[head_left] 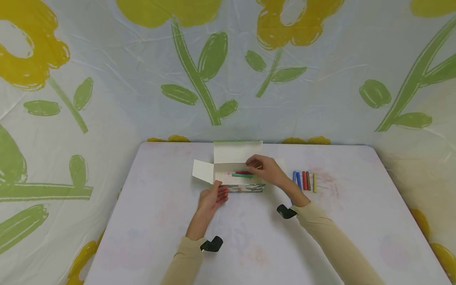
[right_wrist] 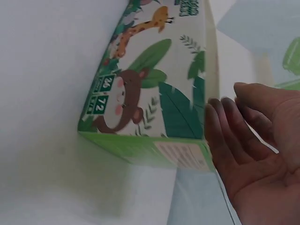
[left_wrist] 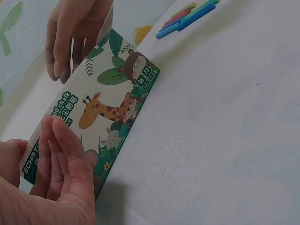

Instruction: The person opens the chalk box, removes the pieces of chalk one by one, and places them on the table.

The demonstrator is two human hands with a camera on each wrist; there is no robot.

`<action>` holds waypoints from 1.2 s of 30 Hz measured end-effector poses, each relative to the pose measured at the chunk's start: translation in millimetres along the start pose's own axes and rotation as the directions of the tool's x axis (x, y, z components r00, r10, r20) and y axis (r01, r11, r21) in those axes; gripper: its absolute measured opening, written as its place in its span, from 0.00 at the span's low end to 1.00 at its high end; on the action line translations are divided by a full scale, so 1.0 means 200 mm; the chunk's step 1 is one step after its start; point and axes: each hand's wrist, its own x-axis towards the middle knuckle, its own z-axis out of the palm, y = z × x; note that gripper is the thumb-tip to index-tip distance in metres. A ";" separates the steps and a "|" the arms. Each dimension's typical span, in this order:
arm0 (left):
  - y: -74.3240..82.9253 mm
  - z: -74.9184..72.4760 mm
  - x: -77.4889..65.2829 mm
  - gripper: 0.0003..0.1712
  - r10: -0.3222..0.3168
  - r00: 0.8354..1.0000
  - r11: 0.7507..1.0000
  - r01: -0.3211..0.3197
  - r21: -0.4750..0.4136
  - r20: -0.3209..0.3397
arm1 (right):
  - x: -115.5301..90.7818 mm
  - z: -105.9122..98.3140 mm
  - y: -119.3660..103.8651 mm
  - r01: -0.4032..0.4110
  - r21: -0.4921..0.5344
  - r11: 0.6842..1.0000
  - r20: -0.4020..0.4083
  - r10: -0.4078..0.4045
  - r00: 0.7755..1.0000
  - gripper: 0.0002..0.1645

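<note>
An opened cardboard chalk box (head_left: 246, 189) with printed animals and leaves stands on the table, lid raised at the back and a side flap spread left. Inside lie a green chalk stick (head_left: 238, 175) and a dark pink one (head_left: 241, 172). My left hand (head_left: 211, 199) holds the box at its front left corner, thumb at the upper edge and fingers along the printed front (left_wrist: 101, 108). Over the box's right end hovers my right hand (head_left: 268, 170), fingers loosely bent; in the right wrist view the hand (right_wrist: 262, 145) shows nothing between thumb and fingers.
Right of the box, several chalk sticks lie side by side: blue (head_left: 299, 181), red (head_left: 304, 180), brown (head_left: 308, 181) and yellow-green (head_left: 315, 183). Another blue piece is partly hidden by the right forearm. A flowered cloth (head_left: 142, 79) hangs behind the table (head_left: 160, 166).
</note>
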 end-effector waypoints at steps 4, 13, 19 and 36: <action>0.01 0.00 -0.01 0.17 0.002 1.000 1.000 -0.002 -0.003 0.008 | 0.04 0.06 0.02 0.033 0.001 0.999 0.082 -0.033 0.996 0.10; 0.00 -0.01 0.00 0.16 0.022 1.000 1.000 -0.022 -0.012 0.007 | 0.13 0.13 0.03 0.091 -0.086 0.992 0.342 -0.056 0.938 0.11; -0.01 0.00 0.00 0.16 0.021 1.000 1.000 -0.021 -0.019 -0.006 | 0.20 0.15 0.01 0.046 -0.190 0.981 0.519 0.060 0.853 0.09; -0.01 0.01 0.00 0.15 0.019 1.000 0.999 -0.019 -0.040 -0.017 | 0.32 0.17 -0.01 0.033 -0.340 0.940 0.699 0.229 0.677 0.11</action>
